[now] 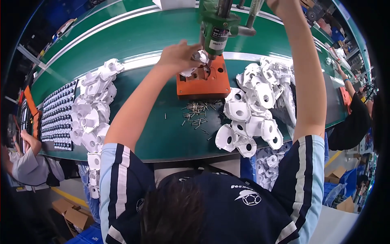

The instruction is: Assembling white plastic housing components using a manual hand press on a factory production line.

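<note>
My left hand (pixel 178 57) reaches over the orange fixture block (pixel 203 87) with its fingers closed on a white plastic part (pixel 200 57). The part sits at the block's far side, close beside the tip of the green press (pixel 217 34); the fingers partly cover it. At the top edge, my right hand (pixel 282 5) is raised to the right of the press. Its fingers are cut off by the picture edge, so whether they grip anything is hidden. Small metal pins (pixel 197 107) lie loose on the table in front of the block.
White molded parts are heaped on the right (pixel 260 93) and left (pixel 93 110) of the green table (pixel 162 138). Farther left stand rows of small dark-topped pieces (pixel 59 116). Co-workers sit on both sides. Bags of white parts (pixel 270 164) hang below the table's near edge.
</note>
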A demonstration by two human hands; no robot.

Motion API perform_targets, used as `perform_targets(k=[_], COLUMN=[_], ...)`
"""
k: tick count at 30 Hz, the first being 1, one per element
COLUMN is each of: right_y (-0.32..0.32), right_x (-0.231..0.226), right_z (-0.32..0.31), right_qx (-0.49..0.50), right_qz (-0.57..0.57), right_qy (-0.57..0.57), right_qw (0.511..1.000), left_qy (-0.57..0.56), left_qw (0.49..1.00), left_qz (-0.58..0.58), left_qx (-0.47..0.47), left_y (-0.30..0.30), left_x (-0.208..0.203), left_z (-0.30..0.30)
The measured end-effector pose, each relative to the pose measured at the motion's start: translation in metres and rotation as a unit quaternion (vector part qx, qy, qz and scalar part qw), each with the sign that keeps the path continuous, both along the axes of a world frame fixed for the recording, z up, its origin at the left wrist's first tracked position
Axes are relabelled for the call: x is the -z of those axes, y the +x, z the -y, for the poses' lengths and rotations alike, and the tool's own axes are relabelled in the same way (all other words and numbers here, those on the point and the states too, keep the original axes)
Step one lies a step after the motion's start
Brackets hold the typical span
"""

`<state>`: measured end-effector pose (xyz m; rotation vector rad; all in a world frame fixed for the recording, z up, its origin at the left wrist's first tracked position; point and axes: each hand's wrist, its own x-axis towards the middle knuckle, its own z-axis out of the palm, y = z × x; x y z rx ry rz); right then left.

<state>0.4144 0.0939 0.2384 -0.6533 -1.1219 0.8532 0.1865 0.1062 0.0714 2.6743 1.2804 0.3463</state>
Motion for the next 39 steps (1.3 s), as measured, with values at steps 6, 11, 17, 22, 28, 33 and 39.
perform_targets(k=[6, 11, 17, 22, 28, 33, 39], right_y=[0.003, 0.005, 0.000, -0.004, 0.000, 0.005, 0.028], right_x=[0.022, 0.033, 0.033, 0.034, 0.033, 0.032, 0.015], right_z=[-0.052, -0.080, -0.075, -0.073, -0.070, -0.084, -0.066], right_qx=[0.121, 0.143, 0.119, 0.105, 0.128, 0.200, -0.182], right_qz=[0.070, 0.051, 0.015, -0.003, 0.013, 0.077, -0.125], right_qy=[-0.022, 0.005, 0.012, 0.024, 0.010, -0.001, -0.193], right_qw=[0.990, 0.988, 0.993, 0.994, 0.992, 0.977, 0.956], left_qy=[-0.061, -0.043, -0.170, -0.185, -0.213, -0.128, -0.005], left_qw=[0.990, 0.983, 0.976, 0.968, 0.967, 0.959, 0.991], left_qz=[0.119, 0.179, 0.132, 0.171, 0.123, 0.210, 0.035], left_qx=[-0.035, -0.022, -0.038, 0.015, 0.060, 0.141, 0.127], left_y=[-0.036, -0.053, -0.035, -0.024, -0.007, 0.000, -0.010], left_x=[0.008, 0.019, 0.010, 0.021, 0.020, 0.059, 0.046], left_z=[-0.004, 0.004, 0.019, 0.007, -0.001, -0.025, -0.009])
